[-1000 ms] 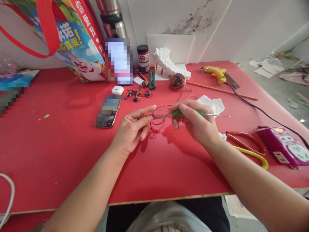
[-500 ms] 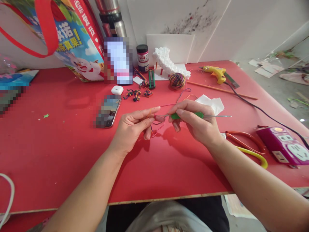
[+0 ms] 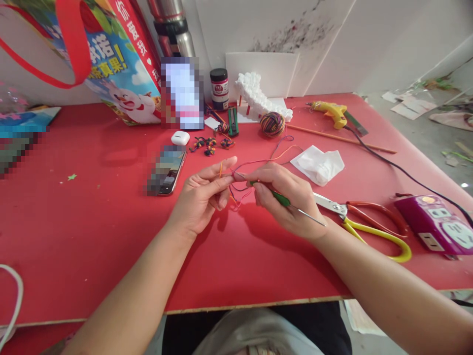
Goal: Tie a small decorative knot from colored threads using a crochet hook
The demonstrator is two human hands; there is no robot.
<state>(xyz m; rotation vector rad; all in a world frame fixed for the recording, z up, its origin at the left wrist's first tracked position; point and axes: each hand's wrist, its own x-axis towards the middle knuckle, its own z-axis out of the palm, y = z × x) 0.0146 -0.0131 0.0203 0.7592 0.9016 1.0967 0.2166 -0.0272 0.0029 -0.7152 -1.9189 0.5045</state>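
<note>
My left hand [image 3: 205, 195] pinches thin multicoloured yarn [image 3: 254, 161] between thumb and fingers, and an orange strand passes over its index finger. In my right hand [image 3: 284, 197] is a crochet hook [image 3: 281, 198] with a green grip. Its rear metal end points down to the right, while the front tip is hidden near my left fingertips. Loose loops of yarn hang below the pinch. From there the strand runs back across the table toward a multicoloured yarn ball [image 3: 272, 124]. Small knotted yarn pieces [image 3: 210, 144] lie behind my left hand.
Right of my hands are scissors [image 3: 380, 234] with red and yellow handles, a purple power socket [image 3: 436, 224] and a crumpled tissue [image 3: 320, 165]. A yellow glue gun [image 3: 328, 112] lies behind. To the left are a phone [image 3: 166, 170] and a white earbud case [image 3: 180, 138].
My right hand has moved slightly left and down, close to my left fingertips. The hook has turned, its rear end now pointing lower. More of the tissue and scissors shows.
</note>
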